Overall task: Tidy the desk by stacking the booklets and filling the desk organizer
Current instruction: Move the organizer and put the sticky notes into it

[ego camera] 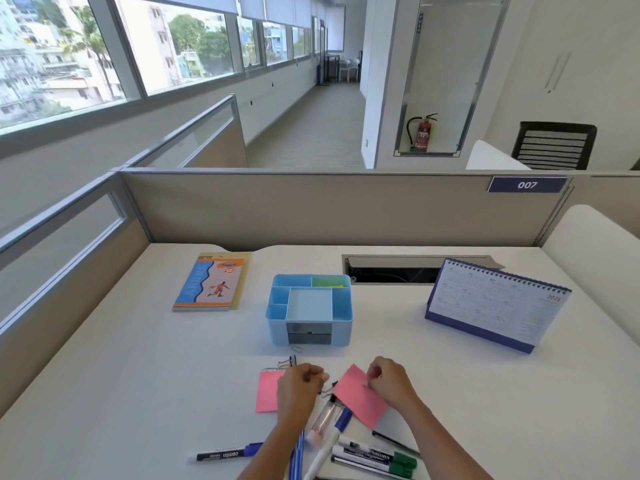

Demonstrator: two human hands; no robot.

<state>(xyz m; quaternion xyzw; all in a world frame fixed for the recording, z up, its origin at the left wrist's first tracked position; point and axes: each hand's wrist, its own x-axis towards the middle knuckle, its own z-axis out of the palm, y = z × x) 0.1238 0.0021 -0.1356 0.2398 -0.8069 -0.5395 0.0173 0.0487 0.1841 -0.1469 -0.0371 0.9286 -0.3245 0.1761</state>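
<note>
Booklets [211, 282] lie stacked at the far left of the surface [121, 393], a blue and orange cover on top and a yellowish one showing along its right edge. Just to their right, apart from them, stands the light blue desk organizer [341, 325], with yellow-green notes [329, 281] in its back right compartment and a small grey drawer [309, 336] in its front wall. A paper clip [296, 348] lies just in front of the organizer, and binder clips [287, 362] lie a little nearer. The right hand [388, 379] has its grip pinched on the upper edge of a pink note pad [360, 398], which is tilted above the pens. The left hand [299, 389] has its fingers curled, but I cannot tell whether its grip holds anything; one more binder clip [327, 389] sits just beside it. A second pink note pad [267, 393] lies flat, partly under that hand. Near the front edge lie a blue-capped marker [225, 453], blue pens [298, 455], a white marker [329, 441] and green-capped markers [377, 459]. A desk calendar [495, 303] stands upright at the right.
</note>
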